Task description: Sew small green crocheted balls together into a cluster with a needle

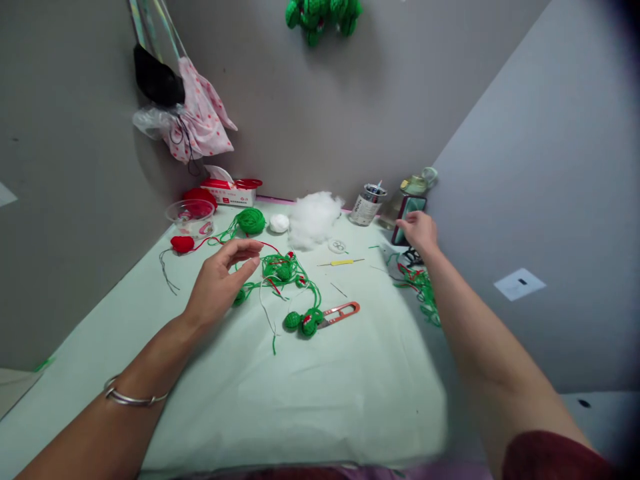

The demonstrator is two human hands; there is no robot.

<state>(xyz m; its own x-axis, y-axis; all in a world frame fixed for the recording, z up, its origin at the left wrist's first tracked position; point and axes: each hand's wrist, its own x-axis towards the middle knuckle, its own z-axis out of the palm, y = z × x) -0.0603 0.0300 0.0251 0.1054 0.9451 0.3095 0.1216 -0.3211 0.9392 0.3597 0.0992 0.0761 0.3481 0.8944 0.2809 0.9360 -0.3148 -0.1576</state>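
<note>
My left hand (225, 275) hovers at the left of a tangle of green yarn (280, 268), thumb and fingers apart, holding nothing. Small green crocheted balls with red and white parts lie in and around the tangle; one such piece (309, 325) rests against orange-handled thread snips (345, 311). Over at the right, my right hand (421, 232) reaches to a phone (413, 207) standing upright by a glass jar. Its thumb sticks out and its fingertips are in front of the screen; whether they press it cannot be seen. A yellow-handled crochet hook (345, 262) and a needle (339, 290) lie between.
White stuffing (315, 219) sits at the back beside a green yarn ball (251, 221) and a tin of pens (367, 207). Left of them are a tissue box (235, 195), a clear plastic tub (193, 217) and red yarn (183, 245). Yarn scraps (425, 297) lie right.
</note>
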